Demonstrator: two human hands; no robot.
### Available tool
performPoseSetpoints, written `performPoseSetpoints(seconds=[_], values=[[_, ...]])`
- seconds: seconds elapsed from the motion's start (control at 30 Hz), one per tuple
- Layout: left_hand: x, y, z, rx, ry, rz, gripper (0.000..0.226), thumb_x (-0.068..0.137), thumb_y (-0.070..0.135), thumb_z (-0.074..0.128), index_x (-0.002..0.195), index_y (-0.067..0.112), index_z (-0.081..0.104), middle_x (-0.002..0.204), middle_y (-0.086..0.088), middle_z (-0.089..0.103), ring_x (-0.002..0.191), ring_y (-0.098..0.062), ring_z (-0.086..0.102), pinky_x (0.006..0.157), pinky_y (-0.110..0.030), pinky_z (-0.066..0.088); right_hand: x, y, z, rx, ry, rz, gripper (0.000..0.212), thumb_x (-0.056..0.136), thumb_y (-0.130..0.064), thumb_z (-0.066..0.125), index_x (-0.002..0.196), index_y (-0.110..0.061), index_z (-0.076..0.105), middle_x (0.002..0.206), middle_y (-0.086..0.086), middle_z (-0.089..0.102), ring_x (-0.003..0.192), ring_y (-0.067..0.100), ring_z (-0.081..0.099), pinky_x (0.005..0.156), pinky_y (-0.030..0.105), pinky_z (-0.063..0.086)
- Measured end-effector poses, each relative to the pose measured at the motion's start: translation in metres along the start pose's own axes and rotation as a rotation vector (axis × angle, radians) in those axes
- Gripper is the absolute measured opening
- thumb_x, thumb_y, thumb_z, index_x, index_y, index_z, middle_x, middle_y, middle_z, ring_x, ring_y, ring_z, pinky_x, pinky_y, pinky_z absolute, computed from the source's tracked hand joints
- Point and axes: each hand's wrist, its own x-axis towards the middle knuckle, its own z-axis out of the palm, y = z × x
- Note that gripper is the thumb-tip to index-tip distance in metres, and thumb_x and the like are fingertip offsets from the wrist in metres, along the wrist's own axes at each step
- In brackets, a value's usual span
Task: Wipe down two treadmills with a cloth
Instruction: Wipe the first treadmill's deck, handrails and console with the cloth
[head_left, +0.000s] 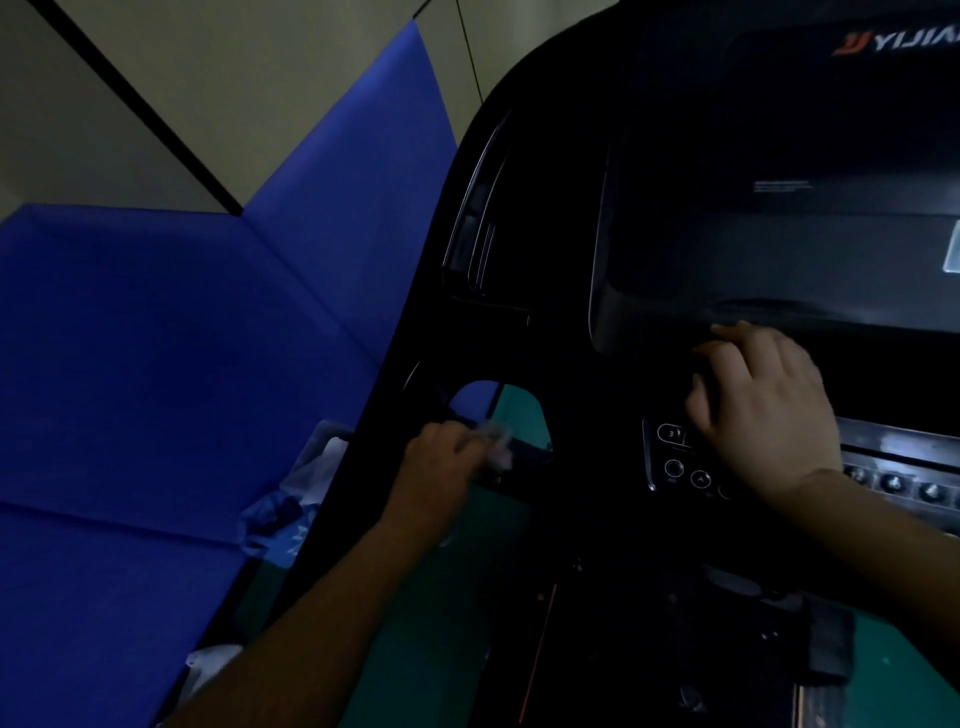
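Blue padded mats (156, 364) line the dim room beside a black treadmill (649, 234). At its side handle, the left hand (441, 467) grips a pale cloth (496, 444), while the right hand (763, 400) rests open-fingered on the button panel (675, 467).

Blue padded mats (156, 338) line the wall beside a green floor (893, 670), with crumpled plastic bags (306, 478) between.

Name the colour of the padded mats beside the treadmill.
Blue, in the head view: the padded mats left of the black treadmill.
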Motion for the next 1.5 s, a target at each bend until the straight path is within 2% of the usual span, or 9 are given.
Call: performPoseSetpoints(seconds=[0.13,0.27,0.5,0.77,0.97,1.1,1.2,1.3,1.5], values=[[-0.004,-0.03,-0.049,0.153,0.061,-0.117,0.028,0.096,0.031,0.048,0.124,0.029,0.054,0.099,0.002,0.058,0.088,-0.02,0.057,0.072,-0.027,0.043,0.0,0.0,0.0,-0.001,-0.003,-0.004,0.033,0.086,-0.026,0.048,0.108,-0.005,0.061,0.117,0.019,0.057,0.111,0.04,0.05,0.097,0.049,0.037],[-0.035,-0.011,-0.089,0.255,0.431,-0.326,0.038,0.093,0.017,0.048,0.13,0.01,0.054,0.107,-0.012,0.055,0.088,-0.03,0.05,0.072,-0.036,0.036,0.0,0.0,0.0,0.003,-0.007,0.004,0.033,0.087,-0.026,0.048,0.108,-0.004,0.061,0.119,0.02,0.057,0.113,0.041,0.05,0.098,0.05,0.038],[-0.052,-0.031,-0.032,0.265,0.044,-0.392,0.084,0.075,0.017,0.075,0.147,0.027,0.033,0.152,-0.023,0.026,0.119,-0.046,0.046,0.093,-0.054,0.046,0.0,0.0,0.001,-0.011,0.002,0.004,0.034,0.087,-0.026,0.046,0.108,-0.004,0.061,0.117,0.02,0.057,0.111,0.042,0.051,0.096,0.05,0.039],[0.024,-0.052,-0.05,-0.004,0.035,-0.388,0.063,0.098,0.046,0.028,0.149,0.04,-0.009,0.141,-0.017,0.034,0.105,-0.034,0.051,0.088,-0.044,0.049,0.0,0.001,0.002,-0.014,0.031,-0.021,0.031,0.086,-0.023,0.05,0.106,-0.004,0.062,0.116,0.02,0.058,0.11,0.041,0.052,0.096,0.049,0.04],[-0.006,-0.029,-0.047,0.124,0.126,-0.453,0.06,0.094,0.032,0.036,0.15,0.023,0.019,0.103,-0.023,0.05,0.08,-0.037,0.053,0.068,-0.044,0.049,0.0,0.003,0.004,-0.009,0.019,-0.023,0.031,0.086,-0.024,0.049,0.106,-0.005,0.062,0.116,0.019,0.058,0.108,0.041,0.054,0.093,0.049,0.043],[-0.054,-0.021,-0.047,0.125,0.104,-0.593,0.071,0.088,0.016,0.067,0.147,0.002,0.03,0.108,-0.027,0.056,0.088,-0.04,0.057,0.075,-0.048,0.049,0.0,0.003,0.002,0.002,0.012,-0.019,0.032,0.087,-0.025,0.048,0.107,-0.004,0.061,0.117,0.019,0.058,0.11,0.041,0.052,0.095,0.049,0.041],[-0.066,-0.017,-0.048,0.128,0.077,-0.641,0.059,0.09,0.016,0.062,0.139,-0.007,0.038,0.115,-0.034,0.053,0.098,-0.046,0.055,0.083,-0.054,0.047,0.0,0.002,0.003,0.001,0.014,-0.017,0.031,0.087,-0.024,0.049,0.107,-0.004,0.062,0.117,0.019,0.058,0.111,0.041,0.052,0.096,0.049,0.04],[-0.036,-0.02,-0.055,0.14,-0.047,-0.689,0.059,0.098,0.04,0.03,0.144,0.002,0.03,0.124,-0.027,0.048,0.107,-0.042,0.047,0.089,-0.053,0.044,0.0,0.002,0.002,0.0,0.015,-0.017,0.031,0.086,-0.024,0.049,0.107,-0.004,0.061,0.116,0.019,0.058,0.111,0.041,0.053,0.095,0.049,0.041],[0.028,-0.038,-0.05,0.002,0.065,-0.559,0.074,0.098,0.04,0.042,0.153,0.022,-0.003,0.127,-0.022,0.042,0.103,-0.036,0.05,0.091,-0.048,0.045,0.0,-0.001,0.0,-0.012,0.018,0.002,0.034,0.085,-0.027,0.047,0.107,-0.006,0.062,0.117,0.018,0.058,0.11,0.039,0.052,0.095,0.048,0.04]])
